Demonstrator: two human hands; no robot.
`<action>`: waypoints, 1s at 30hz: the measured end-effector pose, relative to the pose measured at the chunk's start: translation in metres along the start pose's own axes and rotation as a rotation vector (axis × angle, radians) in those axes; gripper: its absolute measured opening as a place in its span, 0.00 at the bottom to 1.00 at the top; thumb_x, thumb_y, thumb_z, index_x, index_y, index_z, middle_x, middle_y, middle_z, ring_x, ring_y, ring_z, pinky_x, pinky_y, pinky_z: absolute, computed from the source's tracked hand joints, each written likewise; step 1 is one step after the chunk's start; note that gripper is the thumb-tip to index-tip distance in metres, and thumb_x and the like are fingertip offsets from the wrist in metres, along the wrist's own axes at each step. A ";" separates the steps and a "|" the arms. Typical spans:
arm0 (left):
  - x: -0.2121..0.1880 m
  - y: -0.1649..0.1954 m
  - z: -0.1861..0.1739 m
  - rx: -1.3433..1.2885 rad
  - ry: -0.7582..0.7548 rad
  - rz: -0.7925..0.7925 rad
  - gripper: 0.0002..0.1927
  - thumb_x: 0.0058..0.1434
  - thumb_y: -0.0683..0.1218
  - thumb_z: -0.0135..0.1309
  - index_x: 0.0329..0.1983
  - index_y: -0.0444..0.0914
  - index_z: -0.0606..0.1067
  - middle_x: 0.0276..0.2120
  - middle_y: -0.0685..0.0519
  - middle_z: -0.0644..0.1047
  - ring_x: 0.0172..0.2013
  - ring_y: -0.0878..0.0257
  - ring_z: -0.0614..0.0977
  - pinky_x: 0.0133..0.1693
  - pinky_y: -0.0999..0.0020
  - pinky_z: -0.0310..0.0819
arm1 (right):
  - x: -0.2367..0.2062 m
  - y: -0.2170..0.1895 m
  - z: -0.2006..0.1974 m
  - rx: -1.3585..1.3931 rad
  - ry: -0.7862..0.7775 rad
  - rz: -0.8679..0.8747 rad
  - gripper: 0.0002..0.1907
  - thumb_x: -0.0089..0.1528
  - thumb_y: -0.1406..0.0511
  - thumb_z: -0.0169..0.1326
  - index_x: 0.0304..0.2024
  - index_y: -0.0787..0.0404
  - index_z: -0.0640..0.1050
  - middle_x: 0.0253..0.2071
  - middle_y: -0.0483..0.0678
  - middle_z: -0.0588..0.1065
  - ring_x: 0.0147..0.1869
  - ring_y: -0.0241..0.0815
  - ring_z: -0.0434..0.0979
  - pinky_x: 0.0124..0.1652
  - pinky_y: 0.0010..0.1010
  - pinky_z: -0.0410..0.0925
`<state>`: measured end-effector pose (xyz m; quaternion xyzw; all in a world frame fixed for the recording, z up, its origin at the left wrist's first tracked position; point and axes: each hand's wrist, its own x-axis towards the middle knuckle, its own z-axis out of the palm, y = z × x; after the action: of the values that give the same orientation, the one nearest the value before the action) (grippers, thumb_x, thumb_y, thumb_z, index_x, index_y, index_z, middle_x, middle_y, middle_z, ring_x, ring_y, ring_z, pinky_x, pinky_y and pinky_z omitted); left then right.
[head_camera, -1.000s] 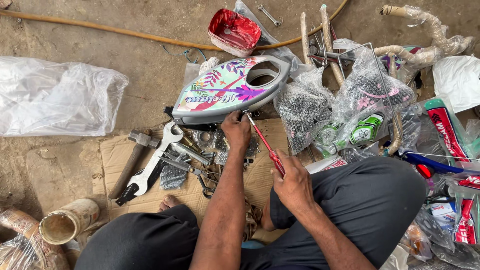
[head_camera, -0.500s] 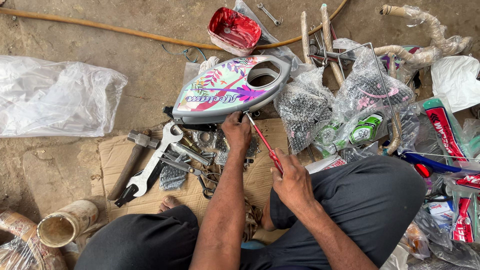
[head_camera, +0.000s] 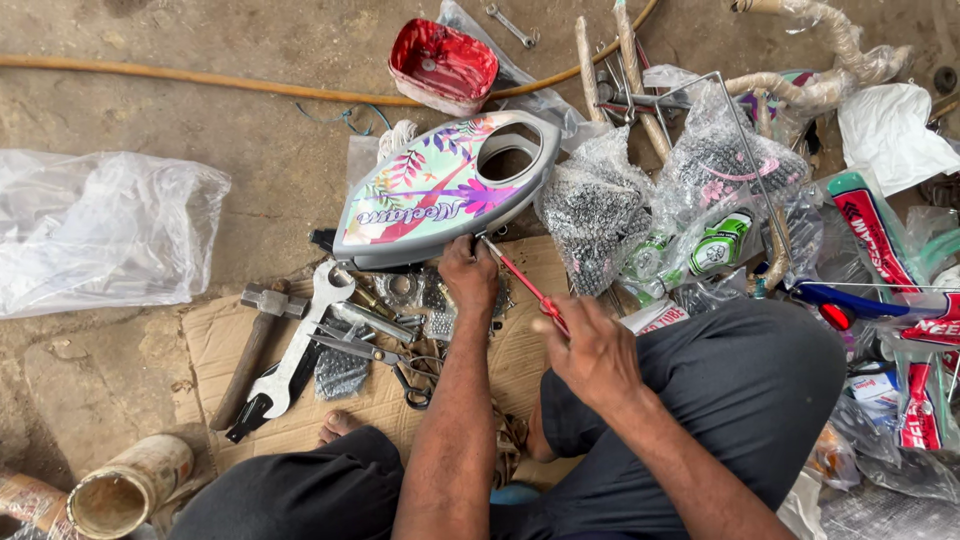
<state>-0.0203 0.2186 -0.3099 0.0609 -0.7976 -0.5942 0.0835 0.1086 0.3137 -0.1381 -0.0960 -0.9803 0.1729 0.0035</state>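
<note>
Red-handled screwdriver is being clamped in right hand, tip angled up-left toward floral chain cover edge being pinched by left hand.

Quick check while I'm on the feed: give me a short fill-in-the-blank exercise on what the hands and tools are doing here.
1. The right hand grips a screwdriver with a ____ handle.
2. The left hand rests at the lower edge of the floral ____ cover.
3. The hammer and the big wrench lie on a sheet of ____.

Missing words: red; chain; cardboard
</note>
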 end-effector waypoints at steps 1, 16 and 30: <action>-0.001 -0.001 -0.001 -0.004 -0.004 -0.019 0.08 0.58 0.37 0.56 0.41 0.31 0.79 0.37 0.38 0.81 0.39 0.41 0.82 0.44 0.52 0.76 | 0.002 0.002 0.000 0.119 -0.016 0.010 0.19 0.57 0.64 0.67 0.48 0.66 0.79 0.35 0.51 0.79 0.32 0.39 0.79 0.29 0.28 0.70; 0.001 -0.009 0.008 0.037 0.027 -0.046 0.09 0.56 0.37 0.57 0.40 0.31 0.78 0.38 0.36 0.79 0.40 0.37 0.80 0.43 0.48 0.74 | 0.004 0.002 0.008 1.277 -0.058 0.866 0.16 0.58 0.71 0.60 0.49 0.67 0.76 0.34 0.54 0.80 0.26 0.41 0.79 0.20 0.28 0.70; 0.004 -0.023 0.008 0.101 0.046 0.075 0.09 0.57 0.36 0.57 0.42 0.31 0.76 0.37 0.37 0.78 0.39 0.36 0.79 0.42 0.47 0.73 | 0.005 -0.027 0.011 0.037 0.157 0.090 0.15 0.58 0.64 0.64 0.46 0.61 0.79 0.35 0.53 0.79 0.36 0.47 0.80 0.34 0.39 0.72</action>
<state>-0.0260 0.2187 -0.3342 0.0487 -0.8263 -0.5480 0.1207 0.0985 0.2861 -0.1397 -0.1532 -0.9683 0.1827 0.0743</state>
